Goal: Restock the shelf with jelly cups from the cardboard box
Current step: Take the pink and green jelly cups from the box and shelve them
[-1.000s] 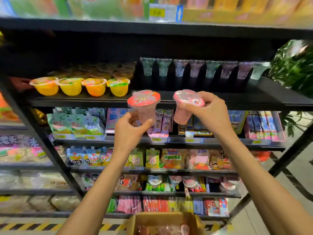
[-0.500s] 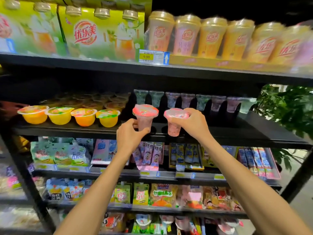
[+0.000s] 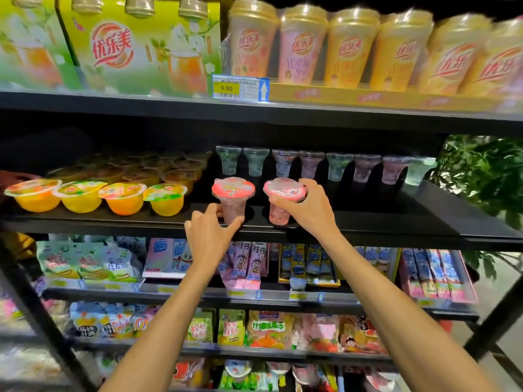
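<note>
The left hand (image 3: 209, 236) is pinching one jelly cup (image 3: 233, 199) by its narrow base; the right hand (image 3: 308, 213) is gripping the other jelly cup (image 3: 283, 193) under its rim, both at the shelf (image 3: 396, 222) edge. They're likely handling light, slick and top-heavy.

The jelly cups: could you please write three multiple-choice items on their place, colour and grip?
1. Where are the left cup and right cup? A. top shelf B. front of the middle shelf, beside the yellow jelly bowls C. floor
2. Their lids are: A. pink B. green C. blue
3. The right hand grips its cup: A. by the base B. not at all C. round the top
1 B: both are right of the bowls at the shelf's edge. 2 A: both lids show pink. 3 C: it curls over the lid rim.
</note>
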